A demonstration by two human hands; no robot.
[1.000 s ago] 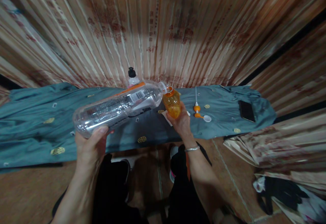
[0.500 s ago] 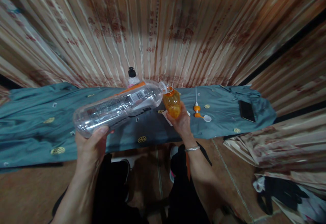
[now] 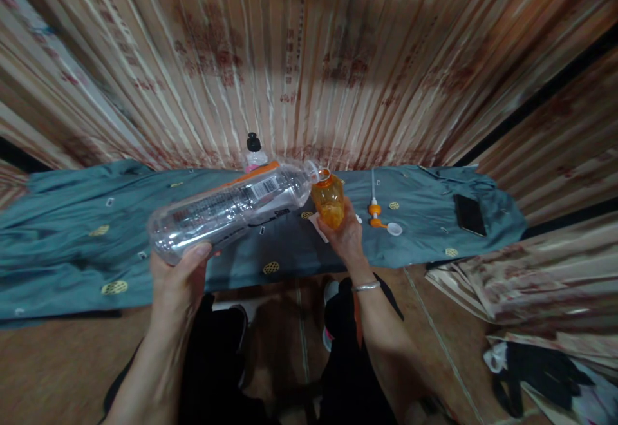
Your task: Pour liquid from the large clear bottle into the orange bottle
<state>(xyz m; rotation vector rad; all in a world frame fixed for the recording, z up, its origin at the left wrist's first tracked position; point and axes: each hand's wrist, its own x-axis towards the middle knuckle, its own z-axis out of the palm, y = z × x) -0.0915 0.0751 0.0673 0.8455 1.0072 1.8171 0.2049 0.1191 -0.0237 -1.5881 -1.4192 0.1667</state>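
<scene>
My left hand (image 3: 182, 277) is wrapped round the lower part of a large clear plastic bottle (image 3: 232, 209), which tilts with its neck toward the right. That bottle's mouth meets the open orange rim of a small orange bottle (image 3: 330, 203). Fingers of my right hand (image 3: 346, 235) grip the small bottle, which leans slightly left and has liquid inside. To the right of it, an orange pump top with a thin tube (image 3: 373, 208) lies on the cloth, beside a small clear cap (image 3: 394, 228).
A green-blue patterned cloth (image 3: 130, 219) covers the long table. Behind the large bottle stands a black-capped bottle (image 3: 254, 152). A black phone (image 3: 470, 214) lies at the right. Striped curtains (image 3: 318, 77) hang behind, and a dark bag (image 3: 541, 373) rests at lower right.
The view has shifted slightly, moving everything a little down and right. The large bottle's mouth remains at the small bottle's rim, and both hands keep their hold.
</scene>
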